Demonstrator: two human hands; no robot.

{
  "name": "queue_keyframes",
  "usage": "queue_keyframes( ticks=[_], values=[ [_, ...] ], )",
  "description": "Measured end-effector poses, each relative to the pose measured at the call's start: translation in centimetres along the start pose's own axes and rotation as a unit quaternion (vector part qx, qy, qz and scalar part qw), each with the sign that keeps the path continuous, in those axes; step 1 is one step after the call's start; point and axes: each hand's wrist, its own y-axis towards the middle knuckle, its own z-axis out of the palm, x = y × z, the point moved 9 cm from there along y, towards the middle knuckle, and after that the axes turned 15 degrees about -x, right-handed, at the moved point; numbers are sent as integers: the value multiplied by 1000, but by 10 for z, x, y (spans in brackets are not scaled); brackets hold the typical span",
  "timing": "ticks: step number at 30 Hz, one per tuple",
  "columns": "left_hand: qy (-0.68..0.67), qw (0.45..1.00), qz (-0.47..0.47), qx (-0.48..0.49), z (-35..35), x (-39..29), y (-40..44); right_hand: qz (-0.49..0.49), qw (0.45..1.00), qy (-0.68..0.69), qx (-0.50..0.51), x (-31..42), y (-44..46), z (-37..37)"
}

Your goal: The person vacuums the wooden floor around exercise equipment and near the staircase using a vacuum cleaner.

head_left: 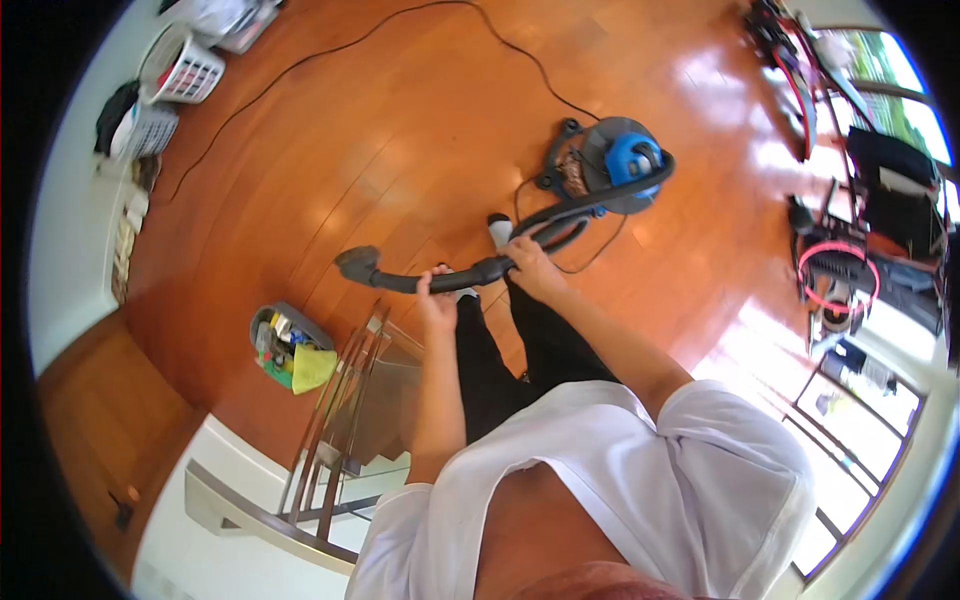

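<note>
My left hand (437, 298) holds the dark curved vacuum tube (402, 283) near its middle. Further right, my right hand (530, 268) is wrapped round the hose end beside the joint of the tube. A round brush head (357, 265) sits at the tube's left end, above the wooden floor. From my right hand the black hose (590, 203) runs up to the vacuum cleaner (632, 160), which has a blue top and stands on the floor ahead of my feet.
A black cord (380, 28) curves over the floor (400, 130). Left of the stair railing (335, 420) stands a caddy (318, 328) with bottles and a yellow cloth. Laundry baskets (190, 75) line the left wall. At the right are a pink hoop (876, 272) and dark equipment.
</note>
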Motion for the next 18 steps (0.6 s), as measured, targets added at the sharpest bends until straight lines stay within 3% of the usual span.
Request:
queue_keyframes(
  ticks=[2, 5, 7, 9, 12, 13, 14, 15, 16, 17, 18],
  values=[
    [17, 998, -2, -66, -1, -4, -5, 6, 998, -17, -67, -54, -1, -34],
    [16, 997, 9, -81, 9, -3, -1, 129, 957, -82, -248, -193, 6, -111],
    [28, 994, 13, -106, 15, -3, -3, 227, 908, -90, -341, -286, 13, -152],
    [34, 994, 25, -104, 22, 0, -6, 292, 830, -154, -450, -299, 22, -212],
    [56, 993, 21, -104, 32, 0, -13, 229, 890, -166, -359, -316, 82, -242],
    [56, 994, 28, -88, 37, -1, -14, 114, 911, -236, -319, -343, 98, -229],
    [39, 991, 33, -127, 36, -2, -15, 123, 929, -210, -280, -348, 117, -224],
    [40, 989, 41, -135, 38, -2, -17, 104, 954, -238, -152, -355, 133, -212],
    [44, 988, 45, -141, 43, -3, -20, -67, 894, -433, -99, -428, 140, -172],
    [49, 986, 49, -150, 48, -4, -25, 71, 937, -318, -124, -509, 144, -158],
    [58, 984, 49, -160, 53, -4, -30, 293, 913, -281, -41, -477, 140, -177]
  ],
)
